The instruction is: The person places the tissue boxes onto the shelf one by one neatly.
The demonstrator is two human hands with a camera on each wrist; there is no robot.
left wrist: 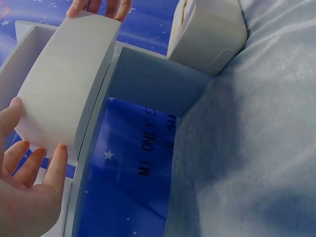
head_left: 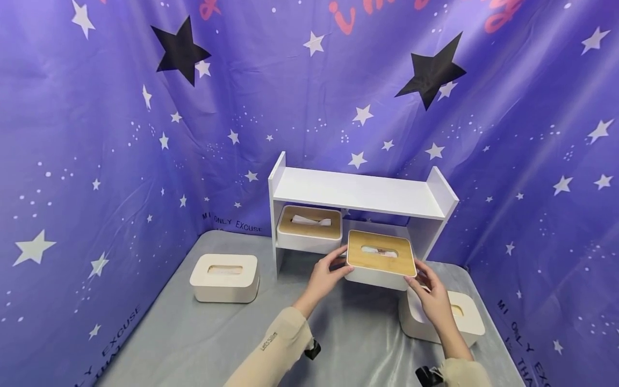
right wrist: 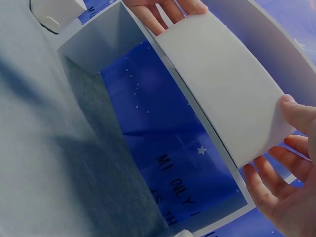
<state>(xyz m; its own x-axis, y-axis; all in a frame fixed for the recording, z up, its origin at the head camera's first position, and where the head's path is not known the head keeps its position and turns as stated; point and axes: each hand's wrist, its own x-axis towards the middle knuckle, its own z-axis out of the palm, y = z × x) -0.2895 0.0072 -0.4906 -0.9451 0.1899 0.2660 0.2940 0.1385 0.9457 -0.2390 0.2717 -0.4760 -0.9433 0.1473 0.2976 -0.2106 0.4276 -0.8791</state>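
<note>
Both hands hold a white tissue box (head_left: 379, 275) with a wood-grain lid and an oval slot. The left hand (head_left: 324, 275) grips its left end and the right hand (head_left: 432, 294) its right end, thumbs toward the front. The box overlaps the lower right opening of a white shelf (head_left: 358, 188), its near part sticking out in front. In the right wrist view, the white front of the box (right wrist: 224, 84) lies along the edge of the shelf board (right wrist: 200, 111). To its left, a similar wood-lidded tissue box (head_left: 309, 242) sits in the shelf, tissue showing in its slot.
A cream tissue box (head_left: 225, 293) stands on the grey cloth-covered table (head_left: 188, 333) at the left. Another cream box (head_left: 469, 320) is at the right, partly behind the right hand and forearm. Purple star-printed curtains (head_left: 111, 188) enclose the back and sides.
</note>
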